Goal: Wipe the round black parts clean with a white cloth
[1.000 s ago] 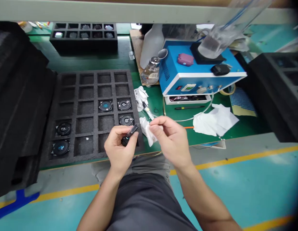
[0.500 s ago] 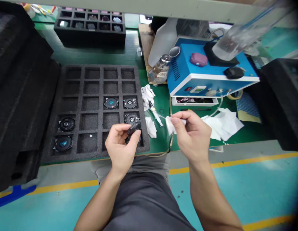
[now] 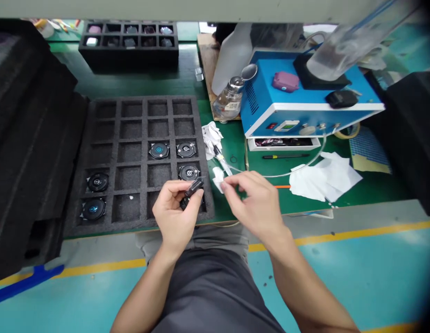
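Observation:
My left hand (image 3: 176, 215) pinches a small black watch-like part (image 3: 194, 186) above the lower right corner of the black foam tray (image 3: 129, 157). Over the green table my right hand (image 3: 254, 201) has thumb and forefinger together at a white tissue (image 3: 218, 178), just right of the tray. A syringe (image 3: 222, 159) lies behind that tissue, its lower end close to my fingers. Round black parts sit in several tray pockets, among them one with a blue centre (image 3: 159, 150) and one at the lower left (image 3: 93, 209).
A blue machine (image 3: 308, 115) with a clear tube stands at the back right, beside a glass bottle (image 3: 229, 104). White wipes (image 3: 322, 178) lie to the right. Stacked black foam (image 3: 23, 152) rises at the left; another foam box (image 3: 127, 58) sits behind.
My right hand has moved left with the tissue, toward the tray. The black part in my left hand is tilted more on edge. An orange stick now shows beside the wipes.

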`<move>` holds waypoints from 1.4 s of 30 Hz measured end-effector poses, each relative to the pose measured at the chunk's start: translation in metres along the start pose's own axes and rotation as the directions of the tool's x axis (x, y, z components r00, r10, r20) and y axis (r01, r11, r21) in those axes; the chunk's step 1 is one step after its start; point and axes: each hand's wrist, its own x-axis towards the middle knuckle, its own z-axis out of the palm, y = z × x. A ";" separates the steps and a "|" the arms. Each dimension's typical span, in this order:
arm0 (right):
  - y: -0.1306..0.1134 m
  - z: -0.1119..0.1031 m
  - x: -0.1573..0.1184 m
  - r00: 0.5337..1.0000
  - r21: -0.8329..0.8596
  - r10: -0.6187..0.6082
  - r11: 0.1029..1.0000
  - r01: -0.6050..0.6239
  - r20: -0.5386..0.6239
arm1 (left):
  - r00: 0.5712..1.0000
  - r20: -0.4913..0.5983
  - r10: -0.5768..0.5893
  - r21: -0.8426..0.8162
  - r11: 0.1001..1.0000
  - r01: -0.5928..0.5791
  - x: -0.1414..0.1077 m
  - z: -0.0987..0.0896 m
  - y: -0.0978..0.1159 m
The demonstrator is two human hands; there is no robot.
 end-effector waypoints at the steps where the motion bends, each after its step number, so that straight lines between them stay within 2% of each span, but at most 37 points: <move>1: -0.005 -0.004 0.002 0.998 0.067 -0.009 0.998 0.013 -0.063 | 1.000 0.007 0.015 0.003 1.000 -0.015 0.000 0.000 0.000; 3: -0.016 -0.009 0.006 0.988 0.169 -0.070 0.981 0.093 -0.135 | 0.999 0.014 0.046 0.019 0.999 -0.046 0.000 0.001 0.000; 6: -0.030 -0.008 0.011 0.971 0.225 -0.199 0.948 0.225 -0.135 | 0.997 0.021 0.068 0.029 0.997 -0.068 0.000 0.001 -0.001; 9: -0.029 -0.004 0.012 0.946 0.127 -0.290 0.943 0.308 -0.141 | 0.998 0.034 0.051 -0.002 0.999 -0.051 0.000 -0.001 -0.002; 12: -0.017 -0.001 0.014 0.896 -0.018 -0.408 0.911 0.411 -0.175 | 0.998 0.061 0.019 -0.022 1.000 -0.018 -0.001 -0.003 -0.003; 14: -0.009 0.001 0.015 0.862 -0.036 -0.478 0.877 0.479 -0.171 | 0.996 0.086 -0.006 -0.017 1.000 0.007 -0.001 -0.004 -0.004; 16: -0.004 0.004 0.015 0.849 -0.013 -0.502 0.862 0.507 -0.164 | 0.995 0.102 -0.024 -0.008 1.000 0.025 -0.002 -0.005 -0.004; 21: -0.014 0.016 0.010 0.881 0.054 -0.427 0.894 0.446 -0.202 | 0.995 0.094 -0.015 0.031 0.999 0.012 -0.004 -0.006 -0.006; 24: -0.026 0.017 0.006 0.917 0.162 -0.344 0.912 0.377 -0.202 | 0.996 0.087 0.012 0.046 0.999 -0.016 -0.006 -0.006 -0.008; 26: -0.032 0.013 0.004 0.954 0.269 -0.251 0.919 0.288 -0.162 | 0.996 0.079 0.036 0.057 0.998 -0.041 -0.006 -0.005 -0.009; 28: -0.033 0.008 0.003 0.991 0.416 -0.119 0.900 0.133 -0.059 | 0.996 0.062 0.060 0.050 0.997 -0.063 -0.007 -0.004 -0.010; 29: -0.032 0.006 0.002 0.999 0.501 -0.047 0.865 0.031 0.019 | 0.997 0.047 0.068 0.032 0.997 -0.069 -0.007 -0.003 -0.010; 31: -0.026 0.001 0.000 0.984 0.657 0.089 0.735 -0.168 0.152 | 0.999 0.005 0.052 -0.023 0.998 -0.052 -0.006 -0.001 -0.009; 33: -0.019 -0.003 -0.003 0.961 0.756 0.210 0.595 -0.274 0.183 | 1.000 -0.023 0.013 -0.069 0.998 -0.015 -0.006 0.000 -0.006; 35: -0.015 -0.006 -0.004 0.946 0.783 0.291 0.552 -0.288 0.143 | 0.999 -0.028 -0.020 -0.078 0.997 0.017 -0.005 0.000 -0.004; 37: -0.017 -0.009 -0.005 0.950 0.757 0.285 0.590 -0.281 0.130 | 0.999 -0.023 -0.035 -0.062 0.997 0.034 -0.006 -0.001 -0.003; 39: -0.023 -0.011 -0.004 0.967 0.703 0.219 0.668 -0.246 0.130 | 0.999 -0.018 -0.045 -0.048 0.998 0.044 -0.006 -0.001 -0.003; 42: -0.032 -0.011 -0.001 0.998 0.531 0.050 0.845 -0.067 0.045 | 0.999 -0.002 -0.043 -0.053 0.998 0.043 -0.006 -0.002 -0.003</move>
